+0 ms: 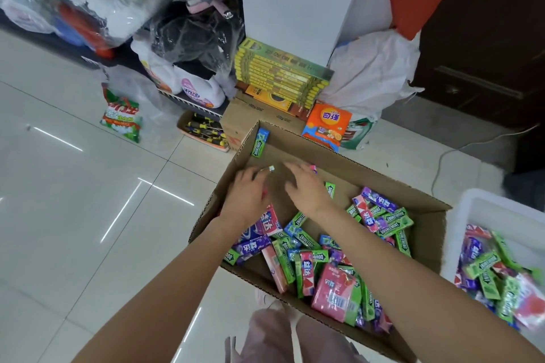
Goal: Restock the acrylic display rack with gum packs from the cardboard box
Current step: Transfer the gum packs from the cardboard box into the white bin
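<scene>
An open cardboard box (424,215) stands on the floor, its near half heaped with green, pink, purple and blue gum packs (318,259). Both my hands are inside its barer far half. My left hand (247,194) grips a gum pack whose pale end (270,168) sticks out past the fingers. My right hand (306,188) lies beside it with fingers stretched forward, touching a pink pack (313,168) at the fingertips. One green-blue pack (260,143) leans against the box's far-left wall. The acrylic rack is not in view.
A white plastic bin (477,209) at the right holds more gum packs. Beyond the box stand stacked yellow-green cartons (280,74), a smaller cardboard box (247,118), an orange bag (327,124), a tray of screwdrivers (203,130) and plastic-wrapped goods. Glossy tiled floor lies to the left.
</scene>
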